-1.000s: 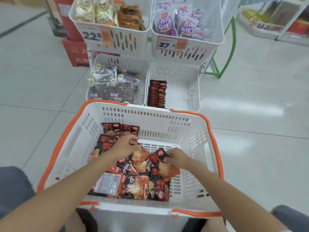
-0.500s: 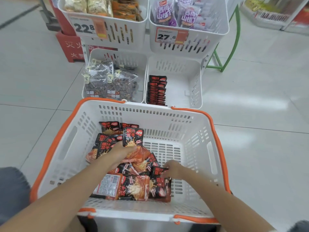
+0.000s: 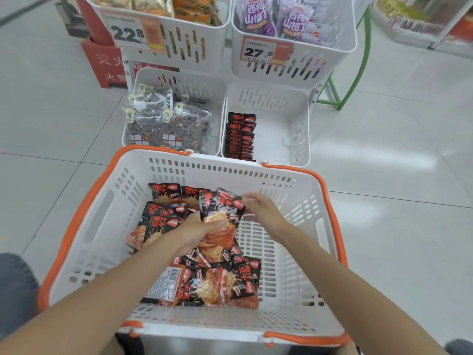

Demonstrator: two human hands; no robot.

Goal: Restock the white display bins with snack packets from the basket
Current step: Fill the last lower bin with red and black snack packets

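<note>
packets [image 3: 222,206] gripped in left hand [image 3: 198,228], right hand [image 3: 261,211] touching their edge.

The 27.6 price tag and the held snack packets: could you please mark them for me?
27.6 price tag [image 3: 257,52]: head view, on the printed number.
held snack packets [image 3: 222,204]: head view, on the front packet's black top.

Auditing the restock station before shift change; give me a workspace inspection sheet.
Surface: tiled floor, glossy.
Job's things: basket holds loose snack packets; lower right bin has one row of matching packets along its left wall.
Clutter: nothing seen.
Grips: left grip holds a packet bunch upright; right grip touches its top corner, pinch unclear.
Cables: nothing seen.
Surroundings: stocked bins beside and above, price tags, red box, green frame.
</note>
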